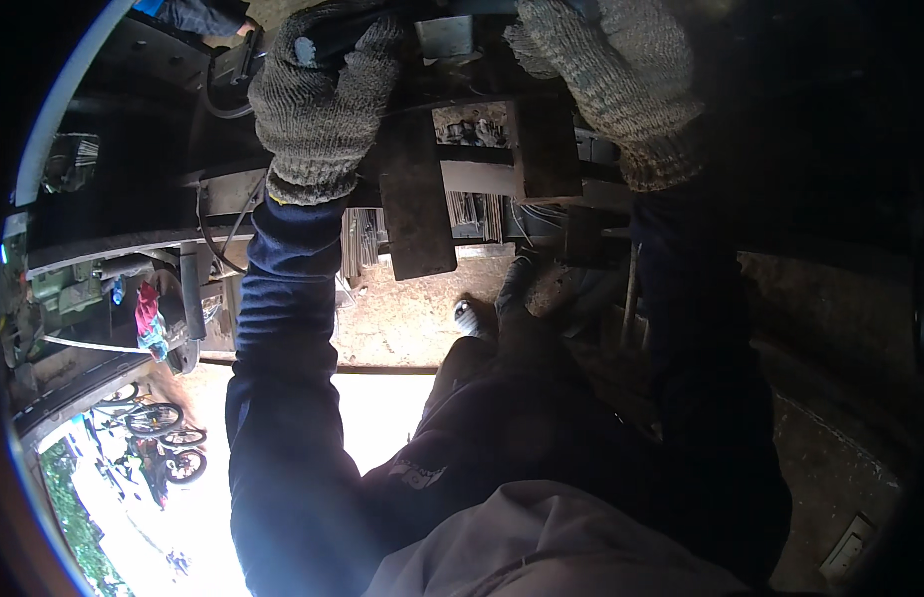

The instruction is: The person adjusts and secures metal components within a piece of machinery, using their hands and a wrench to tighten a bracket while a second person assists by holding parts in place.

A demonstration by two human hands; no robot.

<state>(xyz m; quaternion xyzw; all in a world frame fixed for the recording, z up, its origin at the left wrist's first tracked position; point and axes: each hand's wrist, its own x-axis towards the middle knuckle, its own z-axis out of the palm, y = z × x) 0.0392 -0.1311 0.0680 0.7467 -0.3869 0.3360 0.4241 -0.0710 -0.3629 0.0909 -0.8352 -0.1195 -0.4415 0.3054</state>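
Observation:
Both my arms reach up to the top edge in dark blue sleeves, and both hands wear knitted grey work gloves. My left hand (323, 114) is closed around a dark bar (351, 28), with a pale rounded end showing by the fingers. Further right, my right hand (621, 85) has its fingers curled at the upper edge; what they grip is cut off and in shadow. A small pale metal block (444, 37) sits between the two hands. Below it hang two dark flat plates, the left plate (417, 199) longer than the right plate (545, 149).
Dark machine framing surrounds my arms. Thin metal strips (363, 239) stand behind the plates. A red and blue rag (149, 318) hangs at left. Bicycles (156, 420) stand outside in bright light. Another person's arm (198, 14) shows at upper left. My shoe (470, 316) is on the brown floor.

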